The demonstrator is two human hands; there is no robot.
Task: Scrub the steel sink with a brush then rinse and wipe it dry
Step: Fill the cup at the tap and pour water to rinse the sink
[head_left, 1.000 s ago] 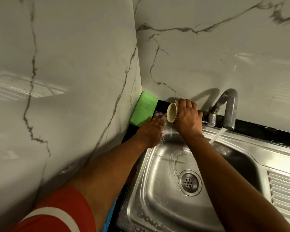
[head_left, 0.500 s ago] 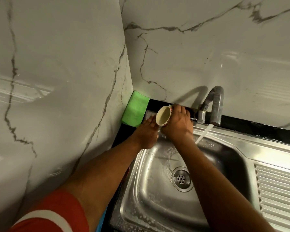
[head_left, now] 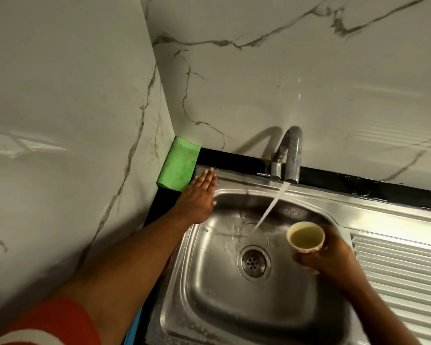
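We've got a black counter [head_left: 228, 159] here with the steel sink [head_left: 396, 221] set in it, plus a green cloth [head_left: 179, 165], folded maybe, in the far-left corner.

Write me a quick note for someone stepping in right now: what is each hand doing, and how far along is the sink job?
Left hand: flat, fingers straight, pressing the sink rim at its back-left corner.
Right hand: holds a cup upright over the basin, liquid inside.
Tap is running into the basin, near the drain.
Green cloth lies in the corner, unused.
Rinsing is under way; suds remain along the front edge.
Left: finish the rinse, shut the tap, wipe dry.
No brush in view.
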